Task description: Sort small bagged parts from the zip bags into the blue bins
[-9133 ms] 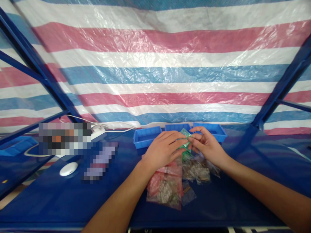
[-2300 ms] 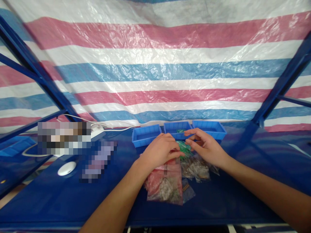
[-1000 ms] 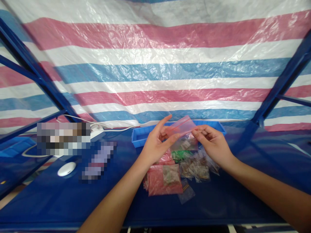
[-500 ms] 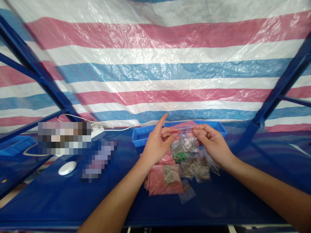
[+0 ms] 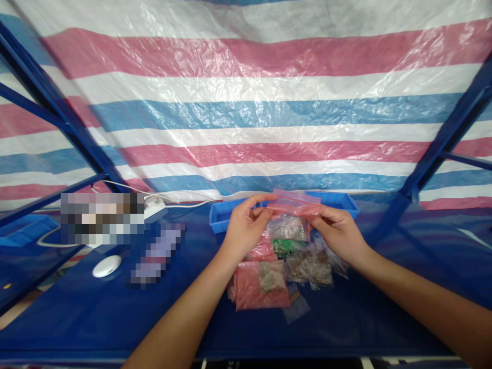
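Pink bag (image 5: 295, 203) observed above the counter (image 5: 361, 312), fingers of the left hand (image 5: 246, 224) and right hand (image 5: 341, 231) pinching opposite sides. I judge it light, limp, slippery; best held by both side edges, lightly pinched.

Right blue bin (image 5: 338, 202) partly behind pink bag (image 5: 295, 203), left tray (image 5: 28, 229) cut off, pixelated item (image 5: 156, 254)

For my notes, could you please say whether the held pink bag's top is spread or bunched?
Spread: the pink bag's top stretches from left hand to right hand.
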